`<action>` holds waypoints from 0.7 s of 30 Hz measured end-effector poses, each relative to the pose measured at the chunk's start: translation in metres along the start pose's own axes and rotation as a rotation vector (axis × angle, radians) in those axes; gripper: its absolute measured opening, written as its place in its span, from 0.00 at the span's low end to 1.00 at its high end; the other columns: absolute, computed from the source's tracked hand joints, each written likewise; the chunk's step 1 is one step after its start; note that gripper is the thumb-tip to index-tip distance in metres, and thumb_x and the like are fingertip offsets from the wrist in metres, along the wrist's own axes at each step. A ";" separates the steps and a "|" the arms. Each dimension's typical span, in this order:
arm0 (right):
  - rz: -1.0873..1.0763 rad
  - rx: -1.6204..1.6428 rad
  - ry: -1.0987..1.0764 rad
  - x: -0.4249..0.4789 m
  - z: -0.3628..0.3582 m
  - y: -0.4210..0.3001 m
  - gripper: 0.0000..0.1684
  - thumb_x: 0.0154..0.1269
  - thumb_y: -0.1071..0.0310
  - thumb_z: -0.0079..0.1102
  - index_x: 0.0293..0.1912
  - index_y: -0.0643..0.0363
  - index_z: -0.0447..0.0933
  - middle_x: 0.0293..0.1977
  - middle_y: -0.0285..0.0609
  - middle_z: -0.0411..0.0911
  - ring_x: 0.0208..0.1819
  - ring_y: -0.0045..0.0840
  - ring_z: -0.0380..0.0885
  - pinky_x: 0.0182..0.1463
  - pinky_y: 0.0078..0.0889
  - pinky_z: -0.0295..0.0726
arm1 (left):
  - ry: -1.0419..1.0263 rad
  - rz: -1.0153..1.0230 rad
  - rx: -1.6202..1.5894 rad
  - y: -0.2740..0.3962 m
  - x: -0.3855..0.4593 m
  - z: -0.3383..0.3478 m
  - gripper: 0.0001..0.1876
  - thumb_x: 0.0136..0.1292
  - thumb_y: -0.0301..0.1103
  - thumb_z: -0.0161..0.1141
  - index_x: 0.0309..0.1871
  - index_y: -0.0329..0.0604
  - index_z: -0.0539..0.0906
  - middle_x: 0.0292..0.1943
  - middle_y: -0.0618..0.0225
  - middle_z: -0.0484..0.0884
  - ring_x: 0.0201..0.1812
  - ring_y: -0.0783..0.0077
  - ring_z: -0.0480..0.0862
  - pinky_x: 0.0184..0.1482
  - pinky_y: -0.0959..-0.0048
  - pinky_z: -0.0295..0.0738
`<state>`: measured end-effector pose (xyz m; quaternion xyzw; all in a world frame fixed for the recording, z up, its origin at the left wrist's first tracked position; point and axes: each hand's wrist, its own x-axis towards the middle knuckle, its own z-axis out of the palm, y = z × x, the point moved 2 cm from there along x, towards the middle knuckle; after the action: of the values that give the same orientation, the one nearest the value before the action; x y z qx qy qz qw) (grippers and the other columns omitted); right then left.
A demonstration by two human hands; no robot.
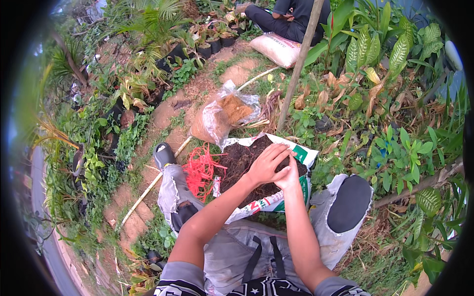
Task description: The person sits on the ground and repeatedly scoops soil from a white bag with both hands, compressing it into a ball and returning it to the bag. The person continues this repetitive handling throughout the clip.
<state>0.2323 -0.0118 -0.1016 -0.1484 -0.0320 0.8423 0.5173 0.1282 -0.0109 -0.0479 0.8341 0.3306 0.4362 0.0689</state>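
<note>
My left hand is laid over my right hand, palms facing, above an open sack. Between them shows part of a dark clump of soil, mostly covered by my fingers. Dark, fibrous potting soil fills the white and green plastic sack, whose top is spread wide between my knees. Red plastic twine lies in a loose tangle against the sack's left side. Just beyond, a clear plastic bag lies open, with brown coir-like fibre inside.
A thin bamboo pole runs along the ground at left. One wooden pole leans upright beyond the sack. Farther off, a person sits by a filled white sack. Potted plants line the path; leafy plants crowd the right.
</note>
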 end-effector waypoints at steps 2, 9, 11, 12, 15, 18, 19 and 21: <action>0.012 0.025 0.026 0.000 0.000 -0.001 0.20 0.74 0.51 0.41 0.56 0.49 0.69 0.53 0.34 0.74 0.54 0.21 0.75 0.59 0.32 0.75 | -0.011 0.054 -0.009 0.004 0.003 -0.003 0.20 0.60 0.40 0.60 0.52 0.37 0.77 0.53 0.55 0.78 0.60 0.53 0.74 0.65 0.55 0.65; -0.032 -0.213 0.161 0.005 -0.023 0.011 0.19 0.75 0.55 0.40 0.55 0.55 0.70 0.51 0.38 0.74 0.51 0.21 0.77 0.54 0.25 0.79 | 0.139 0.029 -0.016 -0.007 -0.028 0.014 0.12 0.60 0.28 0.57 0.47 0.37 0.80 0.49 0.56 0.80 0.57 0.53 0.78 0.65 0.54 0.67; -0.030 -0.214 0.233 0.003 -0.021 0.016 0.14 0.74 0.56 0.43 0.48 0.52 0.73 0.45 0.35 0.78 0.44 0.19 0.80 0.48 0.23 0.83 | 0.147 0.003 -0.014 -0.010 -0.040 0.018 0.11 0.60 0.28 0.56 0.46 0.38 0.81 0.50 0.57 0.81 0.58 0.52 0.77 0.66 0.52 0.65; -0.034 -0.235 0.230 0.002 -0.023 0.015 0.14 0.74 0.56 0.43 0.48 0.52 0.73 0.45 0.36 0.78 0.45 0.20 0.80 0.49 0.24 0.83 | 0.152 0.004 -0.013 -0.009 -0.041 0.019 0.11 0.60 0.28 0.56 0.46 0.39 0.81 0.50 0.58 0.81 0.59 0.52 0.77 0.66 0.52 0.65; -0.051 -0.212 0.205 0.008 -0.044 0.013 0.16 0.73 0.56 0.44 0.52 0.54 0.72 0.48 0.39 0.77 0.48 0.23 0.79 0.52 0.29 0.81 | 0.088 -0.027 0.020 -0.006 -0.040 0.020 0.12 0.63 0.30 0.54 0.48 0.41 0.81 0.54 0.61 0.80 0.63 0.55 0.74 0.69 0.51 0.57; -0.017 -0.223 0.121 0.011 -0.039 0.001 0.19 0.74 0.51 0.41 0.50 0.52 0.74 0.48 0.39 0.78 0.48 0.24 0.79 0.54 0.32 0.80 | -0.049 -0.087 0.046 -0.003 -0.027 0.016 0.15 0.66 0.32 0.51 0.54 0.44 0.78 0.61 0.63 0.76 0.66 0.58 0.70 0.71 0.52 0.50; -0.159 -0.220 0.310 0.009 -0.027 0.002 0.19 0.74 0.53 0.43 0.52 0.55 0.73 0.46 0.40 0.78 0.46 0.25 0.80 0.51 0.32 0.81 | -0.003 -0.161 -0.018 0.002 -0.018 0.008 0.16 0.66 0.32 0.51 0.55 0.43 0.77 0.61 0.62 0.76 0.66 0.57 0.71 0.71 0.53 0.51; -0.344 -0.525 0.453 0.008 -0.013 -0.013 0.18 0.70 0.60 0.49 0.53 0.60 0.72 0.44 0.39 0.77 0.44 0.22 0.78 0.46 0.27 0.78 | 0.091 -0.302 -0.148 0.013 0.001 -0.001 0.17 0.67 0.33 0.50 0.58 0.42 0.76 0.61 0.58 0.75 0.65 0.54 0.71 0.71 0.56 0.53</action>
<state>0.2435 0.0003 -0.1129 -0.4505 -0.1558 0.6523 0.5892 0.1340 -0.0209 -0.0411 0.7470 0.4218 0.4813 0.1801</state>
